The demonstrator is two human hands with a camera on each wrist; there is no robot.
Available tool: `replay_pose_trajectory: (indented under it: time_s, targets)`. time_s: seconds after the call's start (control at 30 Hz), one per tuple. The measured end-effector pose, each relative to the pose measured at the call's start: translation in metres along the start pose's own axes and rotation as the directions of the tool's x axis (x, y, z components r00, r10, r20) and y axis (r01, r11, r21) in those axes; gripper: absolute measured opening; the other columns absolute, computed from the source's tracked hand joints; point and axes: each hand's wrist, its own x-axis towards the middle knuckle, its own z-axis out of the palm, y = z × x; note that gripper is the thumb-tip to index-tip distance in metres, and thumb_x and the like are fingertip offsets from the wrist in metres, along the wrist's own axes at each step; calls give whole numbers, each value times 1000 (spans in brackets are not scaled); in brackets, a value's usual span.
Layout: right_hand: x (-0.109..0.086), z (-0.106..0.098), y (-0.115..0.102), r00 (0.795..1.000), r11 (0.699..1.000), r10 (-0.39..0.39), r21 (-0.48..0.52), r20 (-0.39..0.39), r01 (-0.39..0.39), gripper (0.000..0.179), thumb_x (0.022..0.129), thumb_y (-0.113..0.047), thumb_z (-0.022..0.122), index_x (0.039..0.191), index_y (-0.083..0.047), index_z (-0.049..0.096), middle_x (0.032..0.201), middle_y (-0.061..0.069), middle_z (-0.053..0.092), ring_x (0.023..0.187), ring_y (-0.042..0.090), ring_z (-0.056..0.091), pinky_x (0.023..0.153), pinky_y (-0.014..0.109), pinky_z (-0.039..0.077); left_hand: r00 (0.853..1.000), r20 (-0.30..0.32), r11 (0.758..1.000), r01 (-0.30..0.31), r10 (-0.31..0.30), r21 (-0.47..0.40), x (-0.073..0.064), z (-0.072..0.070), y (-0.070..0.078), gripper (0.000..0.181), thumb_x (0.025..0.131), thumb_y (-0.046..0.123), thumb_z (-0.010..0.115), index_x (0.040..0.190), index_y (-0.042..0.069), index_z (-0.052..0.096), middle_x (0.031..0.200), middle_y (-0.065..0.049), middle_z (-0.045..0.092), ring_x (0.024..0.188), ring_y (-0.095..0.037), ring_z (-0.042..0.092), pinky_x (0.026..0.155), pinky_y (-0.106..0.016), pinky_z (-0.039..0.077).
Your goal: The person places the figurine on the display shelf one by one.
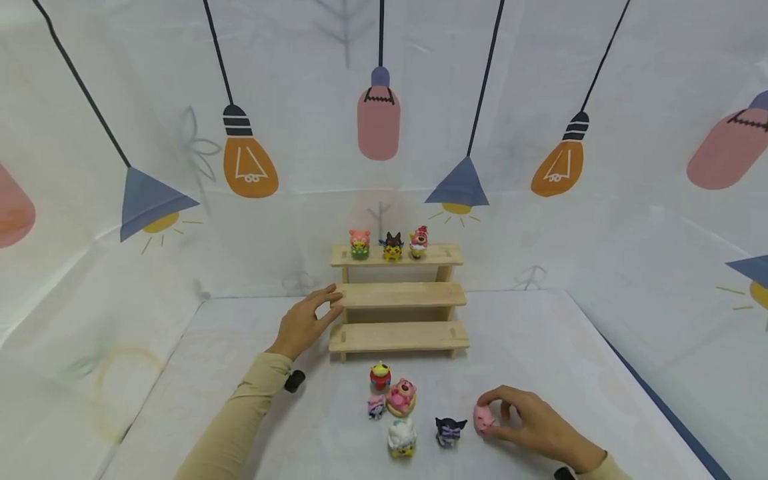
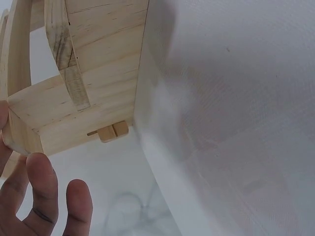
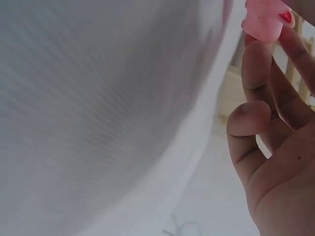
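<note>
A three-step wooden display shelf (image 1: pixel 399 294) stands at the back of the white table. My left hand (image 1: pixel 303 323) grips the left end of its middle board, and in the left wrist view the fingers (image 2: pixel 42 172) bend around the board's end (image 2: pixel 22 137). On the right, my right hand (image 1: pixel 534 427) pinches a small pink figurine (image 1: pixel 483 420) between thumb and fingers, low over the table. The right wrist view shows that pink figurine (image 3: pixel 266 19) at the fingertips, partly cut off by the frame. A black-and-purple figurine (image 1: pixel 449 432) is just left of it.
On the top step stand a pink-and-green figurine (image 1: pixel 360 245), a dark-eared yellow one (image 1: pixel 393 247) and a red-topped one (image 1: pixel 419 242). Before the shelf are a red figurine (image 1: pixel 381 377), a pink bear (image 1: pixel 402 398), a small pink-and-grey figurine (image 1: pixel 376 407) and a white-and-yellow one (image 1: pixel 402 438).
</note>
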Motion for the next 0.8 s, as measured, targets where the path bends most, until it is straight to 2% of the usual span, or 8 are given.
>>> replay_pose_trajectory:
  time_s: [0.17,0.4,0.6,0.8]
  targets:
    - [16,-7,1,999,999,1,-35,-48,-2,34,87,-40,80,117,-29,68,102,-20,66,75,2,56,64,24,46,1000,1,1000,-10,10,-4,1,-1,3,37,99,42,66,132,24,69,148,5,55,42,-5,38,37,-26,32]
    - [46,-18,1,989,995,-77,-69,-126,69,36,85,-36,83,118,-27,69,102,-18,67,74,5,56,60,28,46,1000,7,1000,-10,10,-5,1,-3,7,36,99,39,66,132,23,69,149,4,55,42,-6,37,37,-26,32]
    - [79,-24,-6,989,991,-116,-76,-95,109,39,86,-37,83,121,-25,69,104,-19,67,76,6,57,59,24,44,1000,15,1000,-7,7,-4,0,-3,7,37,100,40,65,132,22,69,149,3,55,43,-6,38,37,-26,32]
    - [119,-20,-15,979,981,-194,-31,-58,193,38,89,-33,81,124,-23,69,110,-14,69,78,7,60,58,22,44,1000,15,1000,6,-7,7,-1,-3,4,36,100,41,65,133,26,69,149,8,54,45,-7,41,37,-26,33]
